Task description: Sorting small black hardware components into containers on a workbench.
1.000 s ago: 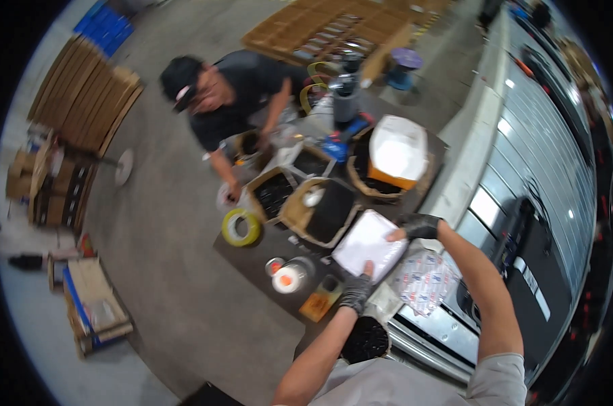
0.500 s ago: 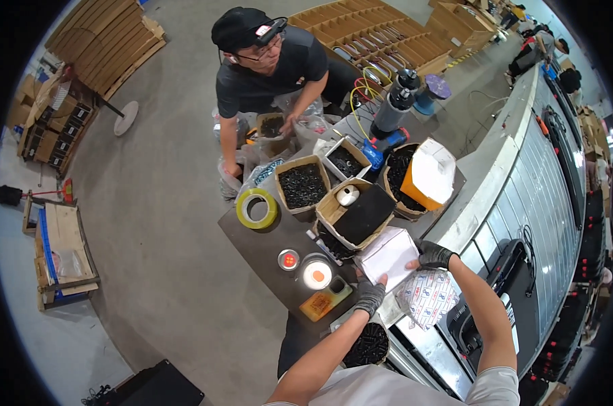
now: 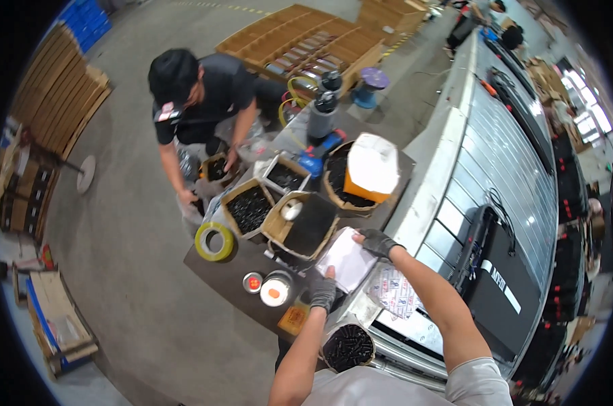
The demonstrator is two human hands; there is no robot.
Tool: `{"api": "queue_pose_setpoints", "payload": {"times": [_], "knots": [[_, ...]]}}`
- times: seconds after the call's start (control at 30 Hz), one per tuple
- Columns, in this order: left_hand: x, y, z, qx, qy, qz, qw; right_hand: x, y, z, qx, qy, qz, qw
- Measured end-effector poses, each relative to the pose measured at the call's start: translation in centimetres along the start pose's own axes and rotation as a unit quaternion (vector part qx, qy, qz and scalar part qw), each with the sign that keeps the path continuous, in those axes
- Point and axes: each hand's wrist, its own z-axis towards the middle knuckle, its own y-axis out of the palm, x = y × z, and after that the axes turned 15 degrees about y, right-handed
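Note:
Between my two hands is a flat white square block (image 3: 347, 262) that looks like a stack of paper. My left hand (image 3: 323, 294), in a grey glove with bare fingertips, grips its near left corner with the thumb on top; the other fingers are hidden beneath. Gloved the same way, my right hand (image 3: 379, 243) holds the far right edge. Just beyond the block stands an open carton (image 3: 274, 227) with a black sheet and a white roll in it. A printed plastic bag (image 3: 395, 291) lies beside the block, under my right forearm.
On the dark table (image 3: 218, 277) are yellow tape (image 3: 214, 241), a white-topped jar (image 3: 276, 289), boxes of black parts (image 3: 248, 210) and an orange-and-white container (image 3: 372, 168). A roller conveyor (image 3: 448, 216) runs along the right. Across the table, a co-worker (image 3: 208, 95) handles plastic bags.
My view has swung, so the table and hands appear farther left. Both hands keep hold of the white block. The co-worker's head has bent down toward the bags.

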Motion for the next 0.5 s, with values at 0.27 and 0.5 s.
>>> {"api": "queue_pose_setpoints", "payload": {"times": [0.27,0.5], "knots": [[4.9,-3.1,-1.6,-0.133,-0.035,-0.084,0.987,3.7,-5.7,-8.3,0.178,-0.074,0.073,0.979],[5.6,-4.0,-2.5,-0.181,0.039,-0.012,0.983,19.7,-6.7,-14.8,0.112,0.072,0.178,0.975]]}}
